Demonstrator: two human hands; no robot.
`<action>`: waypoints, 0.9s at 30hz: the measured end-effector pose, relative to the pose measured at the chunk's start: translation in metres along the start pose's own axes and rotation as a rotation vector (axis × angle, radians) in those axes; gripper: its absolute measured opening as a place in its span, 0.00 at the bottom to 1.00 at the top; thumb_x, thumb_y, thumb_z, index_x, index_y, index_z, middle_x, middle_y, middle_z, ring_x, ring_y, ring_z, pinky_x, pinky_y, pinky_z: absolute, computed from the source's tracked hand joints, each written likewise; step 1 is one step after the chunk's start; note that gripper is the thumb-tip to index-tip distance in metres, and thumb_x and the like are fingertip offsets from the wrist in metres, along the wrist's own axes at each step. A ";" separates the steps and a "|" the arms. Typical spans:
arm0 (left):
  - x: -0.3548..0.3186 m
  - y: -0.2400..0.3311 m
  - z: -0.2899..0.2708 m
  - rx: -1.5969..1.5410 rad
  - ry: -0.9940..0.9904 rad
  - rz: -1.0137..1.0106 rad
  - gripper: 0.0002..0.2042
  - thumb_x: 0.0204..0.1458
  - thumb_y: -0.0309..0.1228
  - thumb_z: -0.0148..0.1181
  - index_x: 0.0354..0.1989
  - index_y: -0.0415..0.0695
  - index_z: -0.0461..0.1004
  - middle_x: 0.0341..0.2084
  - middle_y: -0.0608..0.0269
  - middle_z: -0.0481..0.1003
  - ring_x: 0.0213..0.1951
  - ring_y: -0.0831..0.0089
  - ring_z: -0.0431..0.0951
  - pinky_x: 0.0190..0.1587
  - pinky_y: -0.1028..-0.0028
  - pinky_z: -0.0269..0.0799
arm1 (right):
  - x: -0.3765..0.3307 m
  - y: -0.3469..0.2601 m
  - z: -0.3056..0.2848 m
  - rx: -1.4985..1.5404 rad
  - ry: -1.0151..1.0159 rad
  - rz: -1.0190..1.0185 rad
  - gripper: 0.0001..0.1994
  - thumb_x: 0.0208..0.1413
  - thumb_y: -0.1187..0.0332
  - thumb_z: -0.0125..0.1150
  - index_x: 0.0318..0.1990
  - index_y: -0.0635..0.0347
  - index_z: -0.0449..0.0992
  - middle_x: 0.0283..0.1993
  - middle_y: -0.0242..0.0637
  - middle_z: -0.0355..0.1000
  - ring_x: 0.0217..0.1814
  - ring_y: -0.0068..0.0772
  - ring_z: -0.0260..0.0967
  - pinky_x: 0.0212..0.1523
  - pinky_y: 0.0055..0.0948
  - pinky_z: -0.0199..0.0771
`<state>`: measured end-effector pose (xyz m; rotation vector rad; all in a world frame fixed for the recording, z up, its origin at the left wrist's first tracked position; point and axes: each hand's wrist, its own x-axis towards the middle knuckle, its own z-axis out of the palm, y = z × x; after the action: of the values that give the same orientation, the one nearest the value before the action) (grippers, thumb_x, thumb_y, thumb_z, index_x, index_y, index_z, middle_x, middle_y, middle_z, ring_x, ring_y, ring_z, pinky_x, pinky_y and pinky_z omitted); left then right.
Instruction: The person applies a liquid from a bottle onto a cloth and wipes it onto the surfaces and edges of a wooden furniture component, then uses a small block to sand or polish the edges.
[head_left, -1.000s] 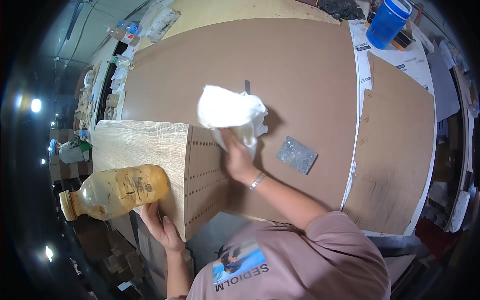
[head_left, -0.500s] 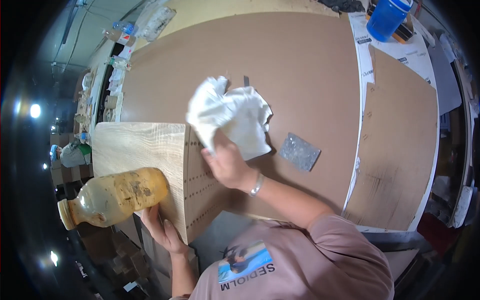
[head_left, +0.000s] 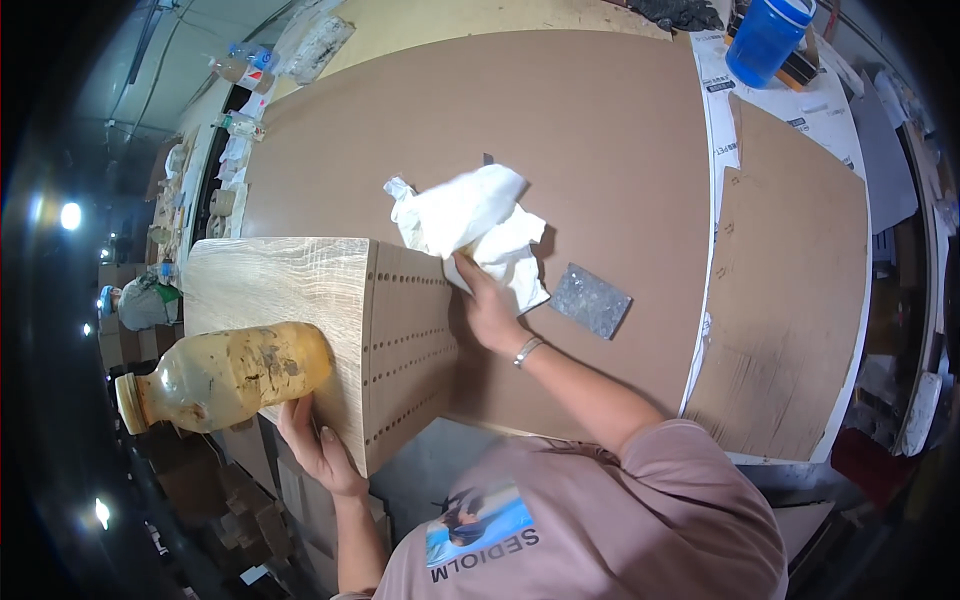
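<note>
My right hand grips a crumpled white cloth beside the far end of a stack of wood-grain panels. Rows of small drilled holes run along the stack's right side. On its upper face lies a plastic bottle of yellowish liquid, with a dirty, stained wall and its cap toward the left. My left hand rests at the stack's near edge, right below the bottle, fingers stretched and thumb apart. The bottle hides those fingertips. A grey speckled flat block lies just right of the cloth.
A brown board covers the worktop. Along the right lies a worn cardboard sheet on white printed sheeting. A blue container stands at the far right corner. Bottles and other small items line the far left edge.
My right hand has swung right, away from the panels' drilled side, carrying the cloth, which has changed its folds. My left hand and the bottle keep their places on the stack.
</note>
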<state>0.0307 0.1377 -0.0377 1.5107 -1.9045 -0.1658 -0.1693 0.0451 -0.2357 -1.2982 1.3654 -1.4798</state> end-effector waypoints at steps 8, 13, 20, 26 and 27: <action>-0.003 0.001 -0.004 0.008 0.009 -0.014 0.23 0.57 0.30 0.43 0.57 0.28 0.66 0.58 0.47 0.62 0.61 0.58 0.62 0.64 0.62 0.53 | 0.057 -0.131 -0.032 0.906 -0.331 0.208 0.22 0.69 0.53 0.40 0.42 0.66 0.72 0.31 0.26 0.68 0.35 0.18 0.61 0.36 0.22 0.63; 0.000 0.001 0.001 0.050 0.044 0.013 0.23 0.52 0.31 0.44 0.54 0.27 0.68 0.57 0.42 0.65 0.57 0.55 0.63 0.61 0.61 0.56 | 0.060 -0.093 -0.014 0.961 -0.207 0.475 0.11 0.60 0.78 0.52 0.46 0.65 0.78 0.22 0.22 0.67 0.17 0.08 0.54 0.16 0.16 0.50; -0.003 0.000 -0.005 0.032 0.014 -0.007 0.23 0.56 0.31 0.42 0.57 0.28 0.66 0.58 0.47 0.63 0.61 0.58 0.62 0.65 0.62 0.52 | 0.054 -0.078 0.001 0.679 -0.077 0.164 0.08 0.57 0.76 0.57 0.39 0.69 0.80 0.28 0.25 0.76 0.29 0.12 0.65 0.29 0.19 0.66; -0.005 -0.002 0.001 0.006 0.035 -0.029 0.23 0.56 0.29 0.41 0.57 0.27 0.65 0.58 0.49 0.63 0.61 0.60 0.62 0.65 0.64 0.52 | 0.055 -0.044 -0.011 0.325 -0.170 0.166 0.07 0.56 0.77 0.57 0.35 0.67 0.82 0.21 0.24 0.72 0.23 0.14 0.61 0.24 0.23 0.64; -0.003 0.000 0.001 0.008 0.012 -0.023 0.23 0.56 0.29 0.41 0.57 0.27 0.65 0.58 0.49 0.63 0.61 0.60 0.62 0.65 0.64 0.52 | 0.057 -0.056 -0.013 0.470 -0.200 0.171 0.06 0.54 0.78 0.58 0.34 0.68 0.81 0.22 0.24 0.73 0.24 0.14 0.62 0.25 0.22 0.65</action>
<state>0.0303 0.1400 -0.0399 1.5358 -1.8816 -0.1595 -0.1881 0.0032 -0.1685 -0.9714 0.9032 -1.4017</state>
